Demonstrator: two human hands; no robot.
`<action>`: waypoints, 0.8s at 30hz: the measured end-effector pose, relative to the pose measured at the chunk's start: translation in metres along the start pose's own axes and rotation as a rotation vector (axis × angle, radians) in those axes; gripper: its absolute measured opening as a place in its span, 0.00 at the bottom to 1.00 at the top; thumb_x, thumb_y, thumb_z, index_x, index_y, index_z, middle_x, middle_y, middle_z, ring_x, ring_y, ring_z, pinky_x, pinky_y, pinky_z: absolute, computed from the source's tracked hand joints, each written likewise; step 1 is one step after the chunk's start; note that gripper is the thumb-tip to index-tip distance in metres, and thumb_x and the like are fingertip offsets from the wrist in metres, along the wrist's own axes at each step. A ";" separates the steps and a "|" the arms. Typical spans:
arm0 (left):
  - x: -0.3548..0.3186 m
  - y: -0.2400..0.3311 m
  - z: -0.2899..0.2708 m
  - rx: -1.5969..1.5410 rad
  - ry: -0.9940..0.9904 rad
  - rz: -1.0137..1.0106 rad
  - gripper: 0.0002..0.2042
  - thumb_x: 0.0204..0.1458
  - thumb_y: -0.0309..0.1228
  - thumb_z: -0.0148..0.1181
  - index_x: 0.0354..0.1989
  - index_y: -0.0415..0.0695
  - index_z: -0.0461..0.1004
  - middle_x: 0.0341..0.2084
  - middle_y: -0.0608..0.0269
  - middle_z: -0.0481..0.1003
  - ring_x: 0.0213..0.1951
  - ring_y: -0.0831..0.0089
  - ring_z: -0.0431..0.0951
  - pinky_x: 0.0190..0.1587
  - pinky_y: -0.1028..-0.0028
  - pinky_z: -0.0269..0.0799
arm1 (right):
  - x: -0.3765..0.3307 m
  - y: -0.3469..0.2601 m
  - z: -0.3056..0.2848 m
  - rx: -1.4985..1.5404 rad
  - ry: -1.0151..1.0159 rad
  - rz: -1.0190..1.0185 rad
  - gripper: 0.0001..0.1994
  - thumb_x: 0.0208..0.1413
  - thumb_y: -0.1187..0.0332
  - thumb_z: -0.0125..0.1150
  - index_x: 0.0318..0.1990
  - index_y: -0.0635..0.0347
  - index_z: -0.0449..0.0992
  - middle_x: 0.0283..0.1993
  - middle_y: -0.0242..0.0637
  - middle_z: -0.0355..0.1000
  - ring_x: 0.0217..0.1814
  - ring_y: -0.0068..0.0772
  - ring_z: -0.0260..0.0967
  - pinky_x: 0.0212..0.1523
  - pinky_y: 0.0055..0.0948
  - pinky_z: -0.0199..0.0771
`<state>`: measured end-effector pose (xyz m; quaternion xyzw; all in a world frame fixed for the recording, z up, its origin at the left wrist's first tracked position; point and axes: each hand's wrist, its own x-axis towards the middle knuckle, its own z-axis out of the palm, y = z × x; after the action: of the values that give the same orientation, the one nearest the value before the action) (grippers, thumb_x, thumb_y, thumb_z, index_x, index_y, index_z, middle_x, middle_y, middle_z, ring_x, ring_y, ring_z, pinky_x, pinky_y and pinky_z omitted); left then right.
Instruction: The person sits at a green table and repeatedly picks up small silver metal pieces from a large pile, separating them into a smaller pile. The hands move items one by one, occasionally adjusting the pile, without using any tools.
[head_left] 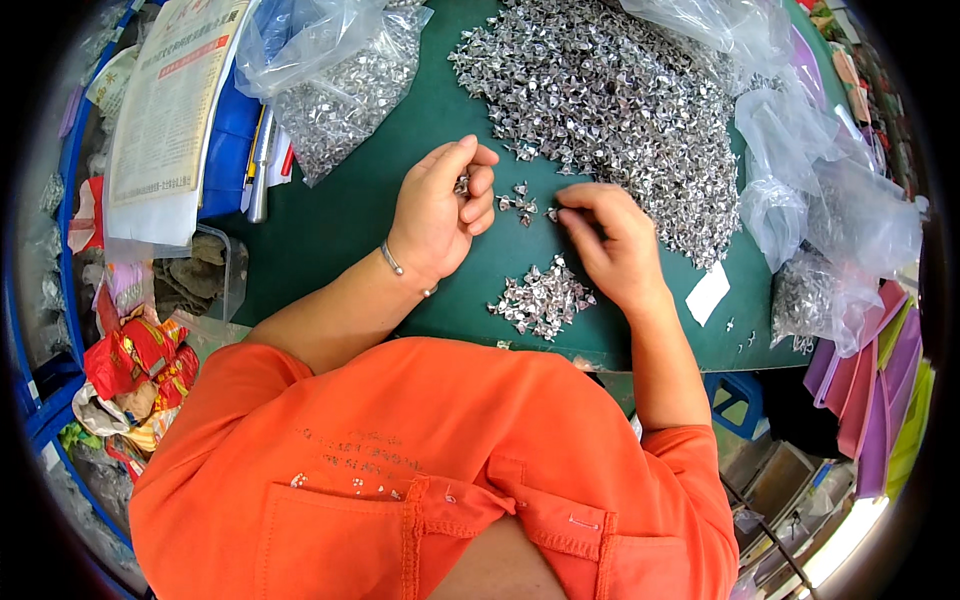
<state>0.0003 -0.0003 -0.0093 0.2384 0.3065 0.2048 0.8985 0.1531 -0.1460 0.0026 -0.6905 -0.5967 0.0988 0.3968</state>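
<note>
My left hand (pixel 440 210) is curled palm-up above the green table, its fingers closed around small silver metal pieces (pixel 461 186) that show between thumb and fingers. To the right, my right hand (pixel 615 245) reaches down with thumb and forefinger brought together at a small silver metal piece (pixel 552 214). Between the two hands lies a little cluster of the same winged pieces (pixel 520 204). Nearer to me is a small heap of them (pixel 541 298). Beyond my right hand spreads a large pile of these pieces (pixel 610 90).
A clear plastic bag (pixel 350 95) full of metal pieces stands at the far left, beside a blue bin (pixel 232 150) under a printed sheet (pixel 170 120). More plastic bags (pixel 800 200) line the right edge. A white paper slip (pixel 708 294) lies on the green table (pixel 450 310).
</note>
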 end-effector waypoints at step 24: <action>0.000 0.000 -0.003 -0.019 -0.028 -0.001 0.13 0.67 0.38 0.48 0.37 0.41 0.72 0.20 0.71 0.64 0.16 0.82 0.58 0.19 0.79 0.55 | -0.002 -0.006 -0.007 0.047 -0.067 -0.038 0.07 0.47 0.83 0.65 0.35 0.63 0.79 0.37 0.39 0.76 0.39 0.41 0.75 0.40 0.33 0.77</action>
<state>-0.0012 0.0006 -0.0115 0.2324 0.2919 0.2037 0.9051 0.1525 -0.1505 0.0102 -0.6659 -0.6200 0.1283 0.3946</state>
